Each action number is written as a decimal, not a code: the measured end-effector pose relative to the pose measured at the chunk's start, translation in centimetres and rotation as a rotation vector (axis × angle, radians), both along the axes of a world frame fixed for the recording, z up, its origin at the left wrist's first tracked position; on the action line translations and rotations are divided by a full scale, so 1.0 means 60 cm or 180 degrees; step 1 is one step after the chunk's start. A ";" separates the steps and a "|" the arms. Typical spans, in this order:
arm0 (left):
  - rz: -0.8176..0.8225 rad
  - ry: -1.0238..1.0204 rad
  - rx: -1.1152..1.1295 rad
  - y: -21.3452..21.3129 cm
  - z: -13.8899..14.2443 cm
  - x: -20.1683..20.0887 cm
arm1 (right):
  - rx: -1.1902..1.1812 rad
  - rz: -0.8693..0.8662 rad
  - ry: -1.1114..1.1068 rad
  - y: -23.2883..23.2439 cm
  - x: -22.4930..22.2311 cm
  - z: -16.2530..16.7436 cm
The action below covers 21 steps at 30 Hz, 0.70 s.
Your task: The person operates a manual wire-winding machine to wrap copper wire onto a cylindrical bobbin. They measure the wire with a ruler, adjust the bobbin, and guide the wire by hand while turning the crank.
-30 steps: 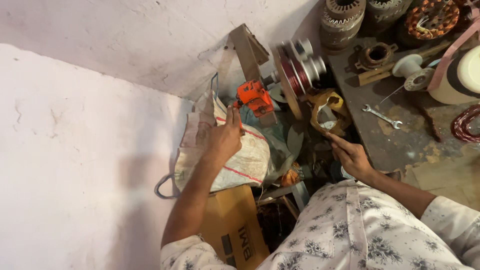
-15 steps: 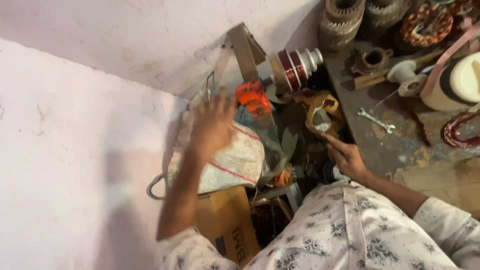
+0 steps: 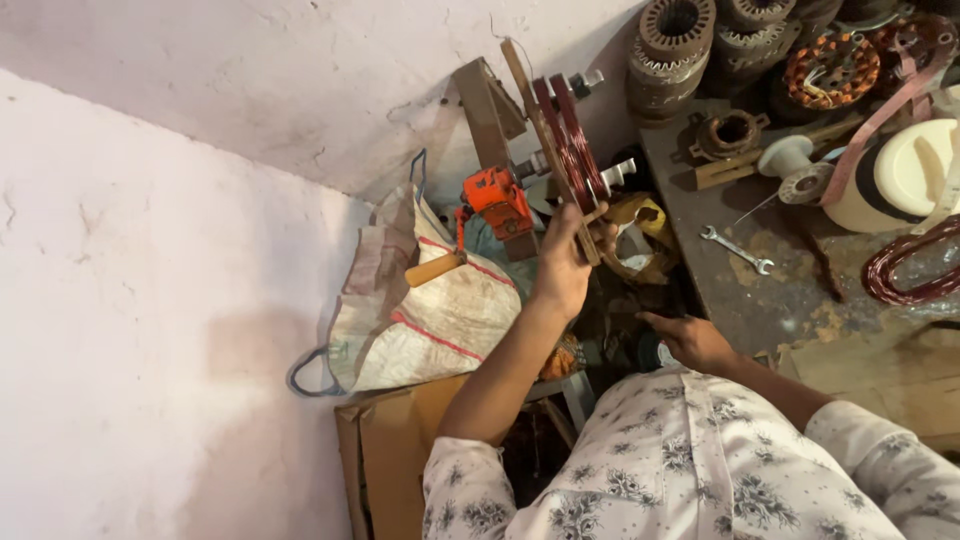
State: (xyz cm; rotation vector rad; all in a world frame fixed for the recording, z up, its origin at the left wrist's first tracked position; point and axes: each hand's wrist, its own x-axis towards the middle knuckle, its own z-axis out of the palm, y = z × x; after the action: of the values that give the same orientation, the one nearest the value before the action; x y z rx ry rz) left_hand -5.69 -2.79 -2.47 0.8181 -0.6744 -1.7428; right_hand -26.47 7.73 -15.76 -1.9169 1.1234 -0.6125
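A: Nearest, what is the right hand (image 3: 690, 340) doing?
B: Fingers loosely curled, empty, low beside dark clutter.
A: Beyond it?
B: The left hand (image 3: 565, 262) has risen off the sack (image 3: 430, 310) and now grips the wooden coil former (image 3: 565, 150), its copper windings just above the fingertips.

The winder (image 3: 497, 196) is orange, its coils (image 3: 570, 135) dark red. The sack (image 3: 420, 300) is off-white with red stripes; the shirt (image 3: 680, 460) is white with grey flowers.
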 end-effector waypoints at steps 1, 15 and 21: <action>0.0104 -0.0346 -0.0025 -0.007 -0.005 -0.007 | 0.0018 0.0002 0.0105 0.007 -0.005 -0.003; 0.0234 -0.0837 -0.0306 -0.038 -0.061 -0.026 | 0.0261 0.0162 0.0087 0.019 0.005 0.042; 0.0165 -0.1089 -0.0346 -0.037 -0.039 -0.026 | 0.0300 0.0715 0.0604 0.011 0.028 0.076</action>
State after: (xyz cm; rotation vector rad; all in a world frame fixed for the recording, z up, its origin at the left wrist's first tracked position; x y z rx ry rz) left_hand -7.23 -5.00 -4.80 1.0597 -0.9577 -1.5187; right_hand -24.76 8.42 -11.19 -2.0147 1.0137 -0.2545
